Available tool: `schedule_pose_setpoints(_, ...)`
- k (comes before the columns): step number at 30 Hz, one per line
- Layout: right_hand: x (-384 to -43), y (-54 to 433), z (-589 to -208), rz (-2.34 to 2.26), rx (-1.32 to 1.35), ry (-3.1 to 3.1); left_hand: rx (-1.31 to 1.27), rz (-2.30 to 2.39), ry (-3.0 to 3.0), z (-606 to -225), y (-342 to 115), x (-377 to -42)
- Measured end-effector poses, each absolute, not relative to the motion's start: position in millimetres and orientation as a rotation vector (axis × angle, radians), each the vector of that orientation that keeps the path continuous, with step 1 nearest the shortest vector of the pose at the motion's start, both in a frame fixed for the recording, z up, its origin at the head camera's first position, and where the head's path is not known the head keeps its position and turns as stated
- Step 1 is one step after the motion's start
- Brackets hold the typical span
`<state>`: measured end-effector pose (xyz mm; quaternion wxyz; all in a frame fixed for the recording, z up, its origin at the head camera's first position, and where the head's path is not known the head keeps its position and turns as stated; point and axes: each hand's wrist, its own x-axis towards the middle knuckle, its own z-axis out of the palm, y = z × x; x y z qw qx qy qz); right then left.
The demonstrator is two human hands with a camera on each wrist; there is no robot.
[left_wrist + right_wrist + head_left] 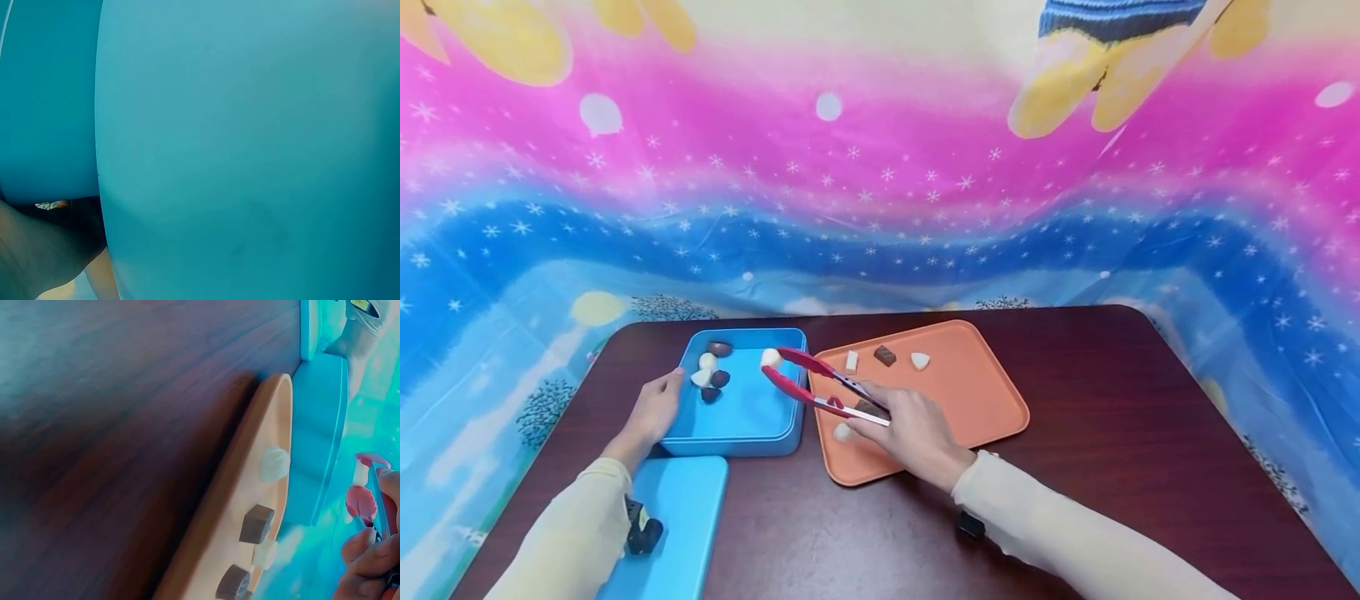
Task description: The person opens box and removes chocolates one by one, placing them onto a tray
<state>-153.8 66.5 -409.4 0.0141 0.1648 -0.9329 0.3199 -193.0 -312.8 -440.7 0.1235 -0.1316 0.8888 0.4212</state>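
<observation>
My right hand (pixel 917 433) grips a pair of metal tongs (pixel 853 398) with red tips. Between the tips is a white chocolate (pixel 771 358), held up over the right side of a blue box (pixel 745 446). Several brown and white chocolates (pixel 708 362) lie in the box's left part. At the box's left wall, my left hand (pixel 651 414) holds the side, thumb up by the rim and the other fingers mostly hidden. The right wrist view shows the tong tips (pixel 360 501) and the fingers around the handles.
An orange tray (pixel 977 400) stands right of the box, bearing several brown and white chocolates, such as a dark square (pixel 885 356) and a white piece (pixel 920 361). A blue lid (pixel 692 517) lies in front of the box on the dark wooden table (pixel 1097 417). A printed cloth (pixel 880 192) hangs behind.
</observation>
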Motion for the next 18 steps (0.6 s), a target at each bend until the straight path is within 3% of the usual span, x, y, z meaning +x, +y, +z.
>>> schedule_pose_setpoints(18, -139.2, 109.5, -414.7, 0.922, 0.456, -2.884, -0.37, 1.236, 2.597, -439.5, -313.2, -192.6)
